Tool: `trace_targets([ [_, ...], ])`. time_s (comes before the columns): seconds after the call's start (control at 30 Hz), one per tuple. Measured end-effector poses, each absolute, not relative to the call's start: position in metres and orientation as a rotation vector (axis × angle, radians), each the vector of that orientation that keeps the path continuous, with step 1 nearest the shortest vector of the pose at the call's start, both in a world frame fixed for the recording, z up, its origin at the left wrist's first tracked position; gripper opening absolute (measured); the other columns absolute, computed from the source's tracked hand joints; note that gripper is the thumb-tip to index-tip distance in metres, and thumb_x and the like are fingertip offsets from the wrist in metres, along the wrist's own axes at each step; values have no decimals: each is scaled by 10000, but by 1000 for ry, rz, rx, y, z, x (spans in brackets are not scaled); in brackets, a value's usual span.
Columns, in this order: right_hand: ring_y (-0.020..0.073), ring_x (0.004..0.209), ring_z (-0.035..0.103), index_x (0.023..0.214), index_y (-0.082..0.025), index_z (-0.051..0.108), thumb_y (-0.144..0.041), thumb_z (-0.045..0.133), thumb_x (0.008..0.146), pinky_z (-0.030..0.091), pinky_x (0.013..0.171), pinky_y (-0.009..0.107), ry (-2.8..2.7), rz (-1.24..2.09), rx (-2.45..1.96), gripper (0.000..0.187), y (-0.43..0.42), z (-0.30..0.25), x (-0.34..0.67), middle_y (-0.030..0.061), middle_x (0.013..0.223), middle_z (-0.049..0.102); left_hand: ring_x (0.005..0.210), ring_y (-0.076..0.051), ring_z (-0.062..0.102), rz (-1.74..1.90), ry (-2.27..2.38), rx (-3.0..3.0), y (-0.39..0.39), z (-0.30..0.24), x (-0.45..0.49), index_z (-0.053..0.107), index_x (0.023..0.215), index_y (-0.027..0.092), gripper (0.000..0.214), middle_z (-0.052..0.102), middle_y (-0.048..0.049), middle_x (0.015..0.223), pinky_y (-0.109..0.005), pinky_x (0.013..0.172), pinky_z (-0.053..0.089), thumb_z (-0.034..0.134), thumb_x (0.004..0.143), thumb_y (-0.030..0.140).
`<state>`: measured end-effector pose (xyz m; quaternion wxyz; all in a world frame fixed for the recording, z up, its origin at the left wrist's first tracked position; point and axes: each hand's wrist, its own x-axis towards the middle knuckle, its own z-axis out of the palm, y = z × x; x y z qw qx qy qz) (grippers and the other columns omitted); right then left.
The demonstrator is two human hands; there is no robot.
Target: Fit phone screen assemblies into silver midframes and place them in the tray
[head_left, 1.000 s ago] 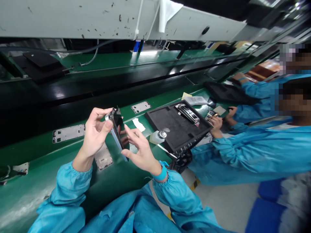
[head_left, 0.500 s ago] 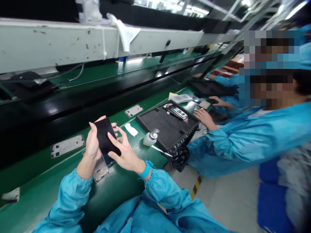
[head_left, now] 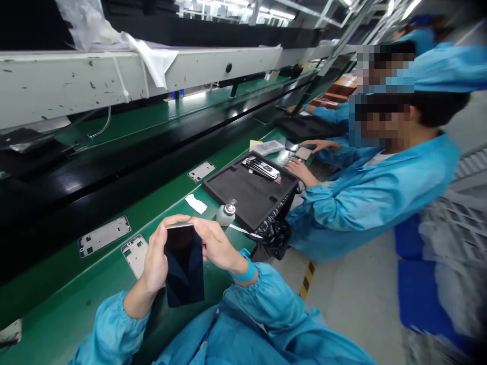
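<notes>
Between my hands is a smartphone (head_left: 185, 271) with a dark, glossy screen, raised above the green bench and facing me. My left hand (head_left: 156, 256) is closed around its left edge and upper left corner. At the upper right corner, my right hand (head_left: 217, 243) grips with the thumb on the top edge, its other fingers partly hidden behind. A grey metal phone frame (head_left: 136, 253) lies just left of my left hand, partly covered by it. Another phone frame (head_left: 104, 236) lies farther left, and a third frame (head_left: 201, 171) lies beyond my hands.
A black foam tray (head_left: 243, 195) holding several phone parts is at the right, with a small dispenser bottle (head_left: 227, 214) by its near corner. White paper (head_left: 196, 204) lies on the bench. A co-worker in a blue smock (head_left: 353, 213) sits at the right.
The phone has come nearer to me and turned more upright. My right hand has moved from the screen's face to its upper right corner. The camera view has shifted somewhat.
</notes>
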<state>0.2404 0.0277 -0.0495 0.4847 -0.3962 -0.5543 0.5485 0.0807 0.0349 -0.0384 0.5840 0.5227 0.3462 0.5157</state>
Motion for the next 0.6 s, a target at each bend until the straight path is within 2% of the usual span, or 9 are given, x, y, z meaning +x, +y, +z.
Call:
trace_targets([
  [0.13, 97, 445, 421, 679, -199, 560, -837, 562, 968, 324, 426, 241, -1410, 1244, -931, 700, 32, -36, 237, -57, 507, 439, 1017, -270, 767, 1385, 837, 1441, 32, -39, 85, 824, 1036, 207, 546, 826, -97, 1065, -375, 945, 585, 518, 1072, 658],
  [0.23, 153, 607, 560, 749, -179, 687, -773, 656, 953, 447, 540, 272, -1400, 1176, -888, 630, 35, -27, 231, 2, 626, 581, 1001, -283, 767, 1428, 821, 1487, 34, -39, 84, 821, 1011, 220, 501, 821, -96, 1019, -396, 935, 598, 571, 1051, 653],
  [0.27, 165, 627, 586, 814, -174, 727, -770, 643, 964, 461, 543, 273, -1403, 1198, -877, 620, 35, -25, 231, 13, 649, 611, 1005, -289, 768, 1405, 797, 1488, 35, -38, 83, 821, 1015, 224, 497, 819, -99, 1018, -404, 937, 602, 573, 1049, 654],
  [0.33, 151, 536, 559, 851, -172, 732, -804, 569, 987, 416, 463, 252, -1415, 1299, -877, 666, 33, -24, 232, -1, 578, 581, 1039, -297, 767, 1341, 735, 1484, 34, -35, 79, 819, 1070, 233, 508, 813, -110, 1069, -414, 958, 607, 550, 1055, 663],
  [0.4, 121, 403, 456, 795, -179, 676, -851, 497, 989, 328, 380, 231, -1400, 1407, -911, 722, 32, -26, 235, -41, 465, 477, 1078, -306, 766, 1279, 672, 1455, 32, -32, 75, 800, 1167, 233, 491, 801, -119, 1145, -418, 957, 620, 588, 1039, 657],
  [0.47, 105, 348, 376, 756, -190, 621, -879, 468, 980, 300, 355, 226, -1362, 1470, -937, 740, 32, -30, 237, -71, 418, 392, 1088, -304, 768, 1229, 656, 1405, 30, -29, 72, 775, 1229, 227, 441, 790, -118, 1189, -397, 913, 643, 698, 999, 595],
  [0.53, 109, 388, 390, 828, -185, 636, -907, 423, 974, 349, 385, 226, -1348, 1471, -921, 766, 30, -36, 238, -76, 464, 388, 1047, -277, 778, 1220, 685, 1332, 29, -26, 69, 764, 1228, 224, 381, 788, -107, 1187, -358, 860, 660, 786, 962, 498],
  [0.6, 133, 521, 504, 971, -179, 661, -923, 375, 975, 476, 502, 246, -1431, 1407, -872, 798, 24, -44, 237, -41, 594, 489, 970, -246, 791, 1255, 684, 1243, 29, -22, 64, 733, 1242, 228, 348, 794, -96, 1155, -348, 828, 675, 801, 965, 429],
])
